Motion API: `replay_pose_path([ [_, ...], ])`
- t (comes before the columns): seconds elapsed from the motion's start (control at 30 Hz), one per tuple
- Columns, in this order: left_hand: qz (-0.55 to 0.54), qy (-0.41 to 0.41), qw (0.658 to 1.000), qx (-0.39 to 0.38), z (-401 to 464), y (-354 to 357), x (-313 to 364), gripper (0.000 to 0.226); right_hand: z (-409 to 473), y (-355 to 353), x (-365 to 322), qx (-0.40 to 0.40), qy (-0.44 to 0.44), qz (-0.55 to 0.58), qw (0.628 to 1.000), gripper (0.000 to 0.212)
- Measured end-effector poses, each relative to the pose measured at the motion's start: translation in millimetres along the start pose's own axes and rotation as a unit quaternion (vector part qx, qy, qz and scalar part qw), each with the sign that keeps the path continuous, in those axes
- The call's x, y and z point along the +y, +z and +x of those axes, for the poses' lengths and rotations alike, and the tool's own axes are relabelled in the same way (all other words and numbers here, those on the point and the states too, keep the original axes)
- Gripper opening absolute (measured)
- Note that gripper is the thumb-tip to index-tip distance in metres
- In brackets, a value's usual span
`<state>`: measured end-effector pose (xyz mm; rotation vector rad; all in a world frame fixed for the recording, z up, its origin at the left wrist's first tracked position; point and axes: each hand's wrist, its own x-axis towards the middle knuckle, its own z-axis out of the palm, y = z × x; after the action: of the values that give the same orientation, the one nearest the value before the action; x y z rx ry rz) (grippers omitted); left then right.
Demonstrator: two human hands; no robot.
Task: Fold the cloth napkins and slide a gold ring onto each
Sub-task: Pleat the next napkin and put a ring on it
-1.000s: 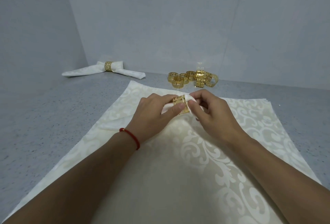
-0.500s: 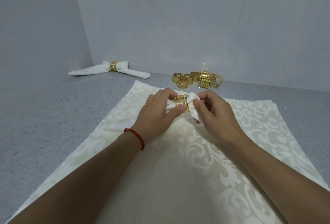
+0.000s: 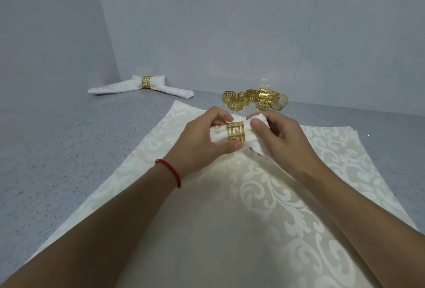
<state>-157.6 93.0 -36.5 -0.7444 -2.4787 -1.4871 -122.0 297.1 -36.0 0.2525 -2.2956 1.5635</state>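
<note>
The left hand [image 3: 202, 143] grips one end of the folded cream damask cloth napkin [image 3: 218, 135], thumb tip pressed against the lower edge of the gold openwork metal ring with a Greek-key pattern [image 3: 236, 132]; the right hand [image 3: 285, 143] pinches the other end of the napkin bundle just beside the ring, fingers curled round the cloth. Compared with half a second and one second earlier, the ring has travelled from the tip of the bundle toward its middle: cloth now shows on both sides of the band, where before only a short white tip protruded on the right. The camera view has also lifted slightly, so the far items sit lower in the frame. In task terms, this napkin appears ringed or nearly so; remaining work is probably centring the band and laying the piece down. The ringed bundle is held just above a flat stack of cream damask napkins with a scroll pattern [image 3: 264, 230], which lies spread on the grey speckled surface [image 3: 69, 149]; the loose tail of the held napkin trails down to this stack under the right hand. A red cord bracelet [image 3: 170, 171] sits on the left wrist. Beyond the hands, a cluster of spare gold openwork rings [image 3: 255, 101] rests on the surface near the back wall. To the far left, a finished folded white napkin wearing a gold ring [image 3: 143, 85] lies near the corner. No brand, label or legible writing is visible; the rings carry ornament only.
</note>
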Motion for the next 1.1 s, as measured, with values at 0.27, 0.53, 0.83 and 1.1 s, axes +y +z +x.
replay_pose_path([
  [0.27,-0.118,-0.121,0.985,-0.046,-4.3,-16.2,2.1,0.024,4.9,-6.8,0.0,0.036,0.015,0.031,0.999,0.013],
  [0.53,-0.187,-0.076,0.979,-0.016,-5.4,-19.1,-1.6,0.045,5.1,-6.6,-3.3,0.031,-0.013,-0.033,0.999,0.014],
  [0.83,-0.157,-0.138,0.978,-0.015,6.3,-52.9,7.1,0.038,19.7,11.8,-25.3,0.027,0.02,-0.03,0.999,0.022],
  [1.1,0.114,-0.218,0.969,-0.016,26.9,-184.8,-19.4,0.042,65.7,116.0,-72.5,-0.078,0.071,-0.024,0.994,0.034],
])
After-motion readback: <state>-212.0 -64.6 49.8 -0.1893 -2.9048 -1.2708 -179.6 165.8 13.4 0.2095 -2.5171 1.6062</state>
